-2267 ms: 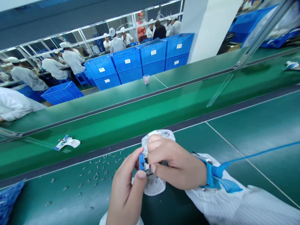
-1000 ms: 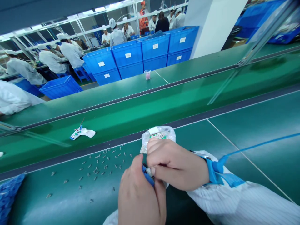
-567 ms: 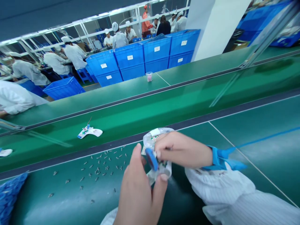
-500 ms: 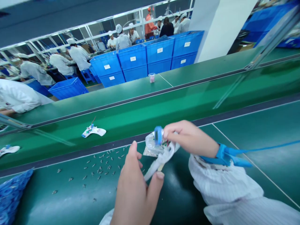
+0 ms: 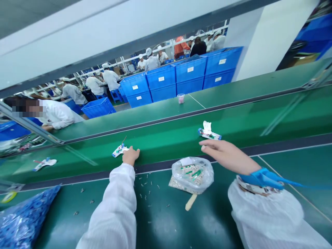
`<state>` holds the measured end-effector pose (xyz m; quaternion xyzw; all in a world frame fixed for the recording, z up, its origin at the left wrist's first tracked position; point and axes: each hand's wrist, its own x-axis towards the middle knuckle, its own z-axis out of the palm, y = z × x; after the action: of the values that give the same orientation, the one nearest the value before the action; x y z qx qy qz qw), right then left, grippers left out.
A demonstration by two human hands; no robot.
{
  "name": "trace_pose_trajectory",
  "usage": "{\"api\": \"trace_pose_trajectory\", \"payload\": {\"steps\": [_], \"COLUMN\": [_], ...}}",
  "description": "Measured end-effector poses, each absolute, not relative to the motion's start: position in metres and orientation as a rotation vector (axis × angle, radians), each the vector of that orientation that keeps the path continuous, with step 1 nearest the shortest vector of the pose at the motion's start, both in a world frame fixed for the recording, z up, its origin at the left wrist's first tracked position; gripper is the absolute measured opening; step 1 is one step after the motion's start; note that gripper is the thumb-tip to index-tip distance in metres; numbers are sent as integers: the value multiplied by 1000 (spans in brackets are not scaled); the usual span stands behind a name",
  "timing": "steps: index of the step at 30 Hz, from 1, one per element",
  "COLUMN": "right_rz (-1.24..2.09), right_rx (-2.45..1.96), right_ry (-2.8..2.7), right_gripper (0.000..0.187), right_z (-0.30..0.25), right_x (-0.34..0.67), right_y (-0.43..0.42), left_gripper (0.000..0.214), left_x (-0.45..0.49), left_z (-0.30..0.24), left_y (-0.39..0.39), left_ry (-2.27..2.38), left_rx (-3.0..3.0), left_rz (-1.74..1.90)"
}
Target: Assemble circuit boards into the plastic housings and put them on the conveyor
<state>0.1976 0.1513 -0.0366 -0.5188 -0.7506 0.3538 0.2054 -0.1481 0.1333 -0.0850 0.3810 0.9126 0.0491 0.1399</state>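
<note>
From the head camera, the left hand (image 5: 131, 155) rests open and empty on the near edge of the green conveyor belt (image 5: 233, 117), its fingers loosely apart, just beside a small white-and-blue assembly (image 5: 119, 150) with a thin wire sticking up. The right hand (image 5: 228, 155) stretches out flat, its fingers pressed together and pinching nothing. Its fingertips (image 5: 203, 147) sit just below a second assembly (image 5: 209, 134) with a crumpled white tab, though whether they touch it is hard to tell. A third assembly (image 5: 44, 164) lies farther left on the belt.

These three pieces look finished, but much seems left. On the dark green desk (image 5: 194, 228), a clear plastic bag (image 5: 192, 175) holds many green-and-white parts, and small metal pins (image 5: 145, 195) lie scattered to its left. A wooden stick (image 5: 191, 202) lies just below the bag. A blue strap (image 5: 261, 178) circles the right wrist.
</note>
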Motion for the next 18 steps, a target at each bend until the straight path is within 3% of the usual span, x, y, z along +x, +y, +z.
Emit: {"api": "trace_pose_trajectory", "payload": {"steps": [7, 12, 14, 18], "right_rz": [1083, 1433, 1519, 1752], "right_rx": [-1215, -1069, -1030, -847], "right_ry": [-2278, -1743, -1587, -1412], "right_gripper": [40, 25, 33, 65], "right_z": [-35, -40, -40, -32], "right_x": [186, 170, 161, 147], "right_y": [143, 145, 144, 130], "left_gripper": [29, 15, 16, 18], "left_x": [-144, -101, -77, -33], "left_z": [-88, -54, -39, -18], "left_y": [141, 106, 78, 23], "left_ry": [2690, 2387, 2171, 1596], "left_rx": [1264, 1894, 2155, 2738], "left_rz": [341, 666, 783, 910]}}
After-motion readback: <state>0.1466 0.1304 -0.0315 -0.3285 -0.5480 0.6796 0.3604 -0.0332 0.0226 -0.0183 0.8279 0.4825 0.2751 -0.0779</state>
